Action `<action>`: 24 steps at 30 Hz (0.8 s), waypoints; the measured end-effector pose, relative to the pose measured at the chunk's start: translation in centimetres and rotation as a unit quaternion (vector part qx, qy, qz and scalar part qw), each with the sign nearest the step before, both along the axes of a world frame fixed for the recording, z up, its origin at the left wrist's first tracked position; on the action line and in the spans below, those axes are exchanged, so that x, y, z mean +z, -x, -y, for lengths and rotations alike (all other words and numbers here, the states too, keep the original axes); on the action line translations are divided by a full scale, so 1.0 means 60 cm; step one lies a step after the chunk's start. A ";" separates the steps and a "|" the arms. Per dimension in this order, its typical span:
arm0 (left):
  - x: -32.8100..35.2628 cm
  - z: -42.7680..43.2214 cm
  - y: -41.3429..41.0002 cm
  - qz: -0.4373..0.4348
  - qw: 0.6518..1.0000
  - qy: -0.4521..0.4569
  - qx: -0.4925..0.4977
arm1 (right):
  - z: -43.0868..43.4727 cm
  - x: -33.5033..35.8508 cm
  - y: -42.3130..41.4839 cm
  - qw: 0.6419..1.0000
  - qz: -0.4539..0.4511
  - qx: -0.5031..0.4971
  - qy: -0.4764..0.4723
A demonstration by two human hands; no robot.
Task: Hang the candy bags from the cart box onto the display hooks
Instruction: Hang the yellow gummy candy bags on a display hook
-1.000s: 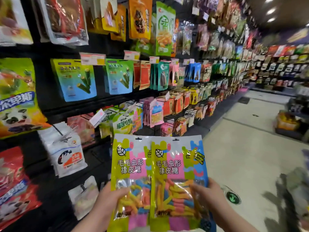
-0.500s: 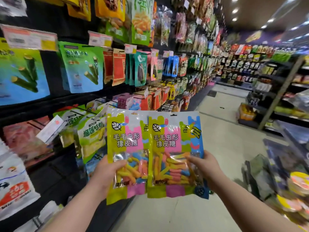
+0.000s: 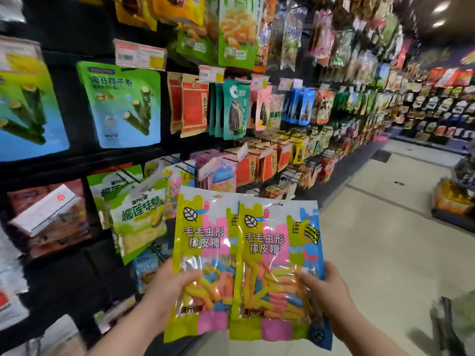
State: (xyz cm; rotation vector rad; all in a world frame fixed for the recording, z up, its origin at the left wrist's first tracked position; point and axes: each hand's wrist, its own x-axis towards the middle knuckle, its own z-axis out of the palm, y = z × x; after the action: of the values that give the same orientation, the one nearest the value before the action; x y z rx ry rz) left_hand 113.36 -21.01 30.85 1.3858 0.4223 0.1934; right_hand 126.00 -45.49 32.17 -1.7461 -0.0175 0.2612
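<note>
Head view, the only one: gripping a glossy plastic candy bag (image 3: 203,242) in yellow, pink and blue, clear window full of gummy worms, in the left hand (image 3: 167,286), thumb curled over the window's lower left corner, fingers tucked behind and unseen. Gripping a second, identical candy bag (image 3: 272,253) in the right hand (image 3: 326,291), thumb laid across the window's right side, fingers likewise hidden behind. Holding both upright and side by side, the right-hand one overlapping the other's edge, out over the aisle floor (image 3: 385,253) and short of the rack. Judged as mid-carry: both bags out of the cart box, neither hung yet; box itself not identifiable here. Up and leftward from the left thumb, just past a green-and-white durian candy bag (image 3: 138,214), thin black wire display hooks (image 3: 177,161), with what looks like matching worm packaging (image 3: 176,183) hanging beneath. Next, most likely: stepping closer to that spot, committing to one bag at a time, raising its top edge level with a hook tip, threading the hang hole, sliding back. Hang hole too blurred to locate, so slow, careful aiming advised.
</note>
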 end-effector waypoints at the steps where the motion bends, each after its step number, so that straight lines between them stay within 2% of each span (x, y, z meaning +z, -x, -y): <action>1: 0.000 0.016 -0.016 -0.005 1.000 0.003 0.008 | 0.012 0.003 -0.022 1.000 0.006 0.008 0.004; 7: 0.010 0.122 -0.112 0.008 0.999 0.013 0.034 | 0.087 0.011 -0.162 0.997 0.024 0.047 0.051; 11: 0.000 0.163 -0.143 -0.018 0.992 0.042 0.119 | 0.104 0.009 -0.238 0.993 0.022 0.094 0.066; 17: -0.022 0.158 -0.148 -0.044 0.969 0.072 0.233 | 0.057 -0.011 -0.295 0.979 0.017 0.188 0.079; 24: -0.013 0.097 -0.173 -0.031 0.956 0.010 0.291 | -0.040 -0.013 -0.332 0.967 -0.002 0.245 0.072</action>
State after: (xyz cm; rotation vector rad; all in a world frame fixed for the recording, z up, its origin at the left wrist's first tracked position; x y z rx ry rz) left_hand 123.71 -26.83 30.06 1.2197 0.8797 0.6260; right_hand 145.95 -43.12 31.39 -1.8661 -0.4429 0.6395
